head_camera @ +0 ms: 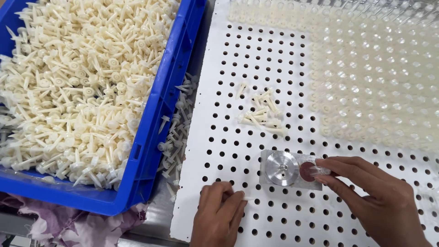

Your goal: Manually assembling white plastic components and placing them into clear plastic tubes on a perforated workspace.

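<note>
I see the blue bin (151, 137) heaped with cream pegs, then my left hand (219, 212) pinching one peg (244, 198) over the perforated board (274, 59). My right hand (375, 196) grips the metal jig (292, 169) (fingertips only); either could slip, I judge.

White perforated board (238, 64), loose plastic pins (263, 114), metal fixture (286, 169), blue crate (155, 119)

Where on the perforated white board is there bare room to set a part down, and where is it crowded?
Bare room on the perforated white board: between the loose pin cluster and the metal fixture block, and below the block between the left hand and right hand. Crowded: the filled rows at upper right.
</note>
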